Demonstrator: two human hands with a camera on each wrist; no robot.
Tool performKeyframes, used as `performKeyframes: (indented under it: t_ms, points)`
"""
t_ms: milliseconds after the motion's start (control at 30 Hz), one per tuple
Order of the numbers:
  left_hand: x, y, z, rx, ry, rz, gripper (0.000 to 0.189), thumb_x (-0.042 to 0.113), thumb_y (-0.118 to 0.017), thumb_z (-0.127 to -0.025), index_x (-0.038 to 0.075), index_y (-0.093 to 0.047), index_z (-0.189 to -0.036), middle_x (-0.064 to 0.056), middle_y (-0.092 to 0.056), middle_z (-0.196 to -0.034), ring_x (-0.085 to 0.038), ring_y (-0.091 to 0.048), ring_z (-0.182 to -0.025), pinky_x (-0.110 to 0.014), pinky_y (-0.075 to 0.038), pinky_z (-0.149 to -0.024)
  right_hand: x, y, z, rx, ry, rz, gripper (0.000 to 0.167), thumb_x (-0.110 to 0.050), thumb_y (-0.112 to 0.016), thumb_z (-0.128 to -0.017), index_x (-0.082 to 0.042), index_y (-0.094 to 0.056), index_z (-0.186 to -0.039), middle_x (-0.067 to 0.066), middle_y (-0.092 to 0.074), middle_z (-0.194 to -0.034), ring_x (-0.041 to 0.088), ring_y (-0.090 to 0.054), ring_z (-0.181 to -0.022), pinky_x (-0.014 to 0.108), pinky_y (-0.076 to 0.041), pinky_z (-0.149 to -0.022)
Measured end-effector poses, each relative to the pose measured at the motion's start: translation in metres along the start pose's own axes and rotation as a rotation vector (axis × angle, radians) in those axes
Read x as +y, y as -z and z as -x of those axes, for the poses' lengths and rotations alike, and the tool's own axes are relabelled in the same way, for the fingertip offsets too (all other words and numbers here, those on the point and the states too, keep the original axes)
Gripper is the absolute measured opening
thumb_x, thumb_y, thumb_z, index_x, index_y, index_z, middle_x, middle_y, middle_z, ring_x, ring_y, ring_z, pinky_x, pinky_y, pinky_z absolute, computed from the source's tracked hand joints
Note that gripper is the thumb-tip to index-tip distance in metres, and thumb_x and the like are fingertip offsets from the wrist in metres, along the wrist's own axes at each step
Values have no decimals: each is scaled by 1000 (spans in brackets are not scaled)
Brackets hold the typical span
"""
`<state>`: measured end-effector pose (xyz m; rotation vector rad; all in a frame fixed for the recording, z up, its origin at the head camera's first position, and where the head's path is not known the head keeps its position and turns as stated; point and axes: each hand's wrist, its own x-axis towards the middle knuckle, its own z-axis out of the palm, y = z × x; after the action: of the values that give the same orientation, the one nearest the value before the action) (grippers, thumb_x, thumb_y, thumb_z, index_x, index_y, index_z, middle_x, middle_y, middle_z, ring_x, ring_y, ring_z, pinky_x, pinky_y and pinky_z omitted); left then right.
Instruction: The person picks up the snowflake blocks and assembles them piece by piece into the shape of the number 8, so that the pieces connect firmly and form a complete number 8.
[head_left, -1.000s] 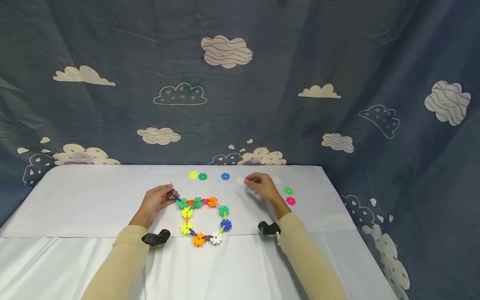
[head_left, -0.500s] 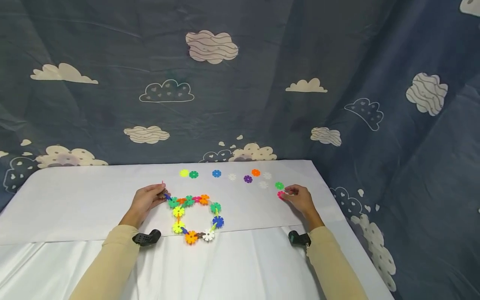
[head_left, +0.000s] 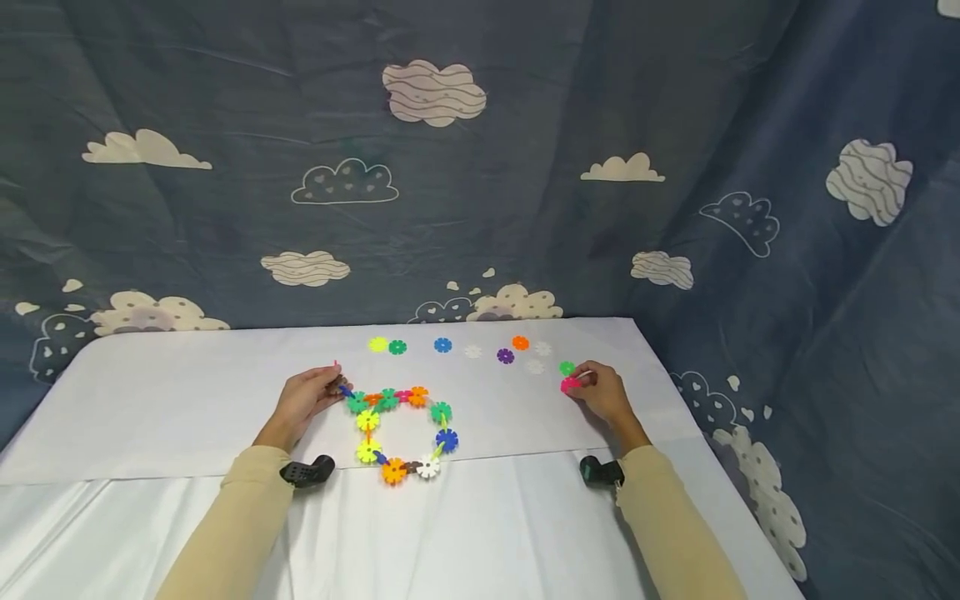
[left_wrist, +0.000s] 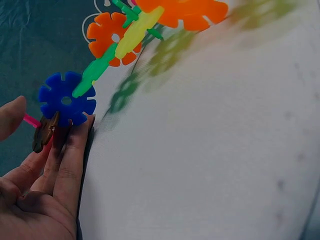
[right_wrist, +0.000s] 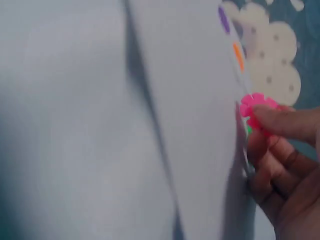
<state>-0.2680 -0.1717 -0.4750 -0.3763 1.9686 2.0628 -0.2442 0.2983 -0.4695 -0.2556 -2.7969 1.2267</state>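
My left hand (head_left: 306,400) holds one end of a chain of notched, flower-shaped plastic discs, at a brown disc (left_wrist: 46,131) with a pink one (left_wrist: 31,120) stuck into it. A blue disc (left_wrist: 66,100) joins on beside the fingertips. From there the chain runs right into a closed loop, with yellow (head_left: 367,420), orange (head_left: 393,472), white (head_left: 428,468) and blue (head_left: 447,440) discs among its links. At the right, my right hand (head_left: 606,396) pinches a pink disc (right_wrist: 257,107) between thumb and fingers, close to a loose green disc (head_left: 567,367).
Several loose discs lie along the back of the white table (head_left: 225,400): yellow (head_left: 378,344), green (head_left: 397,347), blue (head_left: 443,345), purple (head_left: 506,356), orange (head_left: 521,342) and white (head_left: 535,367). A dark cloud-print curtain (head_left: 510,208) hangs behind and to the right.
My right hand has moved right, from the white discs to the pink disc, and now pinches it. The left hand keeps its hold on the chain. The head view has shifted slightly.
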Motion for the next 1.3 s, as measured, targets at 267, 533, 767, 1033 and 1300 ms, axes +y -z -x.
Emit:
performKeyframes:
  t_ms: [267, 533, 767, 1033, 1300]
  points:
    - [-3, 1, -2, 15, -7, -23, 47, 28, -55, -99, -2, -49, -134, -6, -64, -110, -6, -62, -91, -23, -52, -86, -70, -51, -11, -141, 121, -262, 23, 5, -64, -87, 6, -65, -110, 18, -65, -92, 17, -61, -67, 24, -51, -58]
    - [-4, -1, -7, 19, 3, -2, 44, 26, -54, -100, -2, -50, -133, -9, -63, -111, -10, -62, -94, -27, -51, -91, -160, -126, -30, -390, 313, -352, 27, 8, -60, -89, 6, -65, -116, 16, -66, -93, 30, -59, -71, 32, -54, -63]
    - [-7, 2, -10, 25, -9, 11, 44, 26, -54, -100, -3, -51, -132, -7, -65, -107, -9, -63, -91, -26, -53, -86, -213, -189, -36, -505, 209, -448, 22, 6, -62, -89, 5, -65, -111, 12, -64, -82, 30, -66, -67, 44, -58, -69]
    - [-10, 1, -10, 14, -27, 35, 41, 21, -52, -101, -6, -50, -132, -5, -67, -98, -9, -64, -87, -29, -54, -86, -235, -227, -36, -495, 172, -447, 21, 6, -65, -87, 4, -68, -108, 14, -68, -76, 18, -62, -55, 34, -58, -60]
    - [-7, 5, -13, 23, -30, 34, 43, 19, -52, -100, -8, -48, -134, -6, -68, -99, -9, -64, -86, -30, -54, -86, -245, -243, -36, -481, 135, -421, 16, 4, -65, -89, 3, -71, -104, 10, -68, -73, 16, -61, -53, 32, -57, -59]
